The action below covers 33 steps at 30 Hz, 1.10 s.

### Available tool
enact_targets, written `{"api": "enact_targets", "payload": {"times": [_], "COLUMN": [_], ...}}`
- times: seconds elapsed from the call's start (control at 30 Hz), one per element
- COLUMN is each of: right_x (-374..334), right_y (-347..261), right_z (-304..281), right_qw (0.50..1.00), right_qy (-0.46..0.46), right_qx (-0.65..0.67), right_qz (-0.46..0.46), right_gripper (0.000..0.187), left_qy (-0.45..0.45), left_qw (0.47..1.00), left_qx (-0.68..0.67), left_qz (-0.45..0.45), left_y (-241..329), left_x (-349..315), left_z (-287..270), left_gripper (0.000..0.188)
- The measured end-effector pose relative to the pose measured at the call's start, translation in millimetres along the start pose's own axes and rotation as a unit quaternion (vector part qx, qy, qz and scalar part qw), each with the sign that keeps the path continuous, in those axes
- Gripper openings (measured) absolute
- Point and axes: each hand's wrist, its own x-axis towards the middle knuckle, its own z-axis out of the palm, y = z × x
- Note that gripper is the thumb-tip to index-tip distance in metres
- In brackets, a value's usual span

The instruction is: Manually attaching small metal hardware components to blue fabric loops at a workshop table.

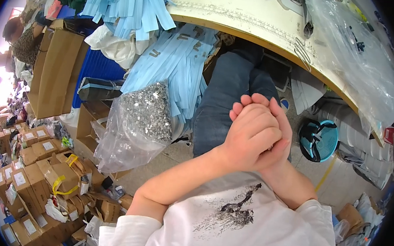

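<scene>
Above my lap my two hands are clasped together. My left hand (249, 144) is closed, its fingers curled in against the other palm. My right hand (283, 130) wraps around it from behind, with fingertips showing past the left knuckles. A tiny dark spot shows between the palms; whether anything is held inside is hidden. Left of my legs, a clear plastic bag (143, 118) of small shiny silvery pieces leans near light-blue fabric strips (176, 65). Neither hand touches them.
A white worktable (244, 14) with a printed ruler edge curves across the top, bearing thread snips (307, 27) and clear plastic sheeting (352, 57). A turquoise basket (330, 139) stands on the floor at right. Cardboard boxes (37, 179) crowd the left; another person (25, 45) is at far left.
</scene>
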Motion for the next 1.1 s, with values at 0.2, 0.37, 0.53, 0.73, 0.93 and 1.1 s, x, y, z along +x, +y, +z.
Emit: {"api": "enact_targets", "payload": {"times": [0.2, 0.37, 0.53, 0.73, 0.93, 1.1], "right_x": [7.9, 4.2, 6.0, 2.2, 5.4, -5.3], "right_y": [10.2, 7.6, -2.5, -12.9, -13.9, -22.6], "right_z": [11.9, 1.6, -2.0, -28.0, -11.3, -32.2], "right_qw": [0.999, 0.999, 0.992, 0.996, 0.987, 0.987], "right_qy": [0.033, 0.025, 0.028, 0.013, 0.127, 0.134], "right_qx": [0.014, 0.026, -0.003, 0.058, 0.013, 0.027], "right_qz": [0.025, 0.015, 0.123, 0.073, 0.099, 0.09], "right_gripper": [0.042, 0.04, 0.035, 0.031, 0.026, 0.021], "left_qy": [0.064, 0.117, -0.073, -0.059, -0.146, -0.198], "left_qw": [0.998, 0.992, 0.976, 0.983, 0.97, 0.958], "left_qx": [0.012, 0.009, 0.108, 0.073, 0.006, -0.066], "left_qz": [-0.012, -0.041, 0.171, 0.159, 0.193, 0.196], "left_y": [8.8, 11.6, -23.8, -3.7, -4.7, 0.8], "left_x": [3.5, 3.1, -8.0, -1.8, -14.5, -20.6], "left_z": [5.0, 14.4, -5.8, 10.9, 8.2, 31.9], "left_gripper": [0.009, 0.008, 0.012, 0.021, 0.02, 0.028]}}
